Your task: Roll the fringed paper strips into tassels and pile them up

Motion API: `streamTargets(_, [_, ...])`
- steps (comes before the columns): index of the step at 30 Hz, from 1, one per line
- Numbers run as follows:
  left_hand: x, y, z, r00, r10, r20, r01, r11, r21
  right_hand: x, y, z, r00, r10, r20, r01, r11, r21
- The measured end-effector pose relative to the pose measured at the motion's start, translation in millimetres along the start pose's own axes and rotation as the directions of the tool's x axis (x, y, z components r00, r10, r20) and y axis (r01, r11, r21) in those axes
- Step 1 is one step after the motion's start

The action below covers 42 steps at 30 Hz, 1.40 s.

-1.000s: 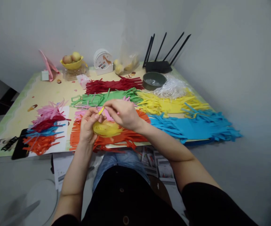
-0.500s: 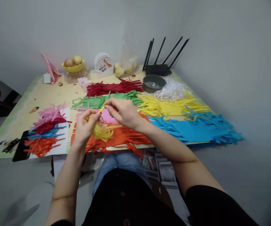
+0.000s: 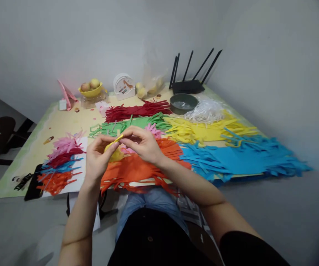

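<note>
My left hand [image 3: 98, 155] is closed on the top of a yellow fringed paper piece [image 3: 117, 154], whose strands hang behind the fingers. Close beside it, my right hand [image 3: 144, 143] pinches the same narrow yellow tip. Both hands are above fringed orange paper [image 3: 137, 168]. Fringed sheets lie beyond and to the right: green [image 3: 141, 122], dark red [image 3: 137, 110], yellow [image 3: 208, 132] and blue [image 3: 239, 159]. Pink fringe [image 3: 154, 130] shows behind my right hand. Small pink, red, blue and orange tassels [image 3: 54, 183] lie in a stack at the left.
A white sheet [image 3: 83, 155] and a black phone [image 3: 33, 188] lie by the tassels. Along the back stand a yellow fruit bowl [image 3: 91, 92], a white holder [image 3: 124, 94], a plastic bag [image 3: 152, 87] and a black router [image 3: 188, 87]. A dark green bowl [image 3: 183, 104] stands near white strands [image 3: 205, 111].
The view has shifted, so the table appears slightly lower. My right hand has come closer to my left fingers, and the yellow strands are now more hidden behind my left hand.
</note>
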<state>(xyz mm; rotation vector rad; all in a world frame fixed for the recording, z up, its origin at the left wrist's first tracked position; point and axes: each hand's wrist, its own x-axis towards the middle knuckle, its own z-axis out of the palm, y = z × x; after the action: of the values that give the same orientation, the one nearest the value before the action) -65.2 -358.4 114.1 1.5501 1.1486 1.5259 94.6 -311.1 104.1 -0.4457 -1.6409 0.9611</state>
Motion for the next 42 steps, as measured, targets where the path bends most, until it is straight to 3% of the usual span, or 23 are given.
streamTargets(4, [-4.4,-5.8,11.1,0.999,0.045,0.002,-0.045,0.999,-0.009,-8.0,-4.2,-3.7,0.998,-0.052,-0.022,0.049,0.992,-0.116])
streamTargets(8, [-5.4,-4.4,15.6,0.960,0.260,-0.105,-0.234,0.949,0.213,-10.1,-7.5,-5.0,0.995,-0.097,-0.026,0.088,0.969,-0.230])
streamTargets(10, [-5.8,-2.8,16.2,0.949,0.300,-0.100,-0.262,0.923,0.281,-9.5,-9.0,-5.2,0.996,-0.080,-0.025,0.072,0.968,-0.242])
streamTargets(12, [-5.3,-1.8,15.0,0.977,0.203,-0.067,-0.186,0.962,0.199,-8.2,-10.3,-7.4,0.999,-0.042,0.003,0.042,0.975,-0.218])
streamTargets(14, [-4.1,-1.4,12.5,1.000,0.027,0.015,-0.027,1.000,0.009,-6.1,-11.1,-11.5,0.996,0.034,0.086,-0.024,0.992,-0.121])
streamTargets(16, [-2.8,-1.4,10.2,0.987,-0.116,0.114,0.133,0.978,-0.161,-3.9,-11.4,-15.7,0.969,0.139,0.206,-0.150,0.988,0.039])
streamTargets(18, [-2.1,-1.5,9.1,0.972,-0.176,0.157,0.213,0.941,-0.261,-2.6,-11.6,-18.0,0.936,0.212,0.279,-0.265,0.950,0.165])
streamTargets(20, [-2.1,-1.7,9.1,0.969,-0.192,0.157,0.234,0.920,-0.315,-2.7,-12.2,-17.9,0.935,0.237,0.264,-0.291,0.937,0.192])
streamTargets(25, [-2.1,-3.8,9.2,0.971,-0.187,0.152,0.231,0.899,-0.371,-6.0,-17.1,-15.3,0.966,0.195,0.171,-0.211,0.975,0.077])
streamTargets(29, [0.0,-6.6,9.7,0.979,-0.100,0.176,0.162,0.909,-0.383,-6.6,-21.6,-14.4,0.966,0.180,0.185,-0.188,0.982,0.027])
streamTargets(32, [-0.1,-8.5,13.1,0.994,0.013,0.107,0.019,0.955,-0.296,-7.5,-22.5,-11.0,0.997,0.000,0.073,0.015,0.980,-0.199])
streamTargets(35, [-3.2,-8.7,17.8,0.988,0.146,-0.047,-0.148,0.988,-0.033,-10.1,-20.6,-6.0,0.972,-0.228,0.048,0.223,0.849,-0.479])
streamTargets(39, [-6.5,-6.4,21.2,0.941,0.310,-0.133,-0.265,0.923,0.279,-13.3,-16.4,-2.1,0.964,-0.247,0.094,0.254,0.770,-0.586])
streamTargets(42, [-6.8,-4.9,22.5,0.949,0.260,-0.177,-0.213,0.945,0.249,-13.2,-14.0,-1.2,0.969,-0.239,0.067,0.229,0.758,-0.610])
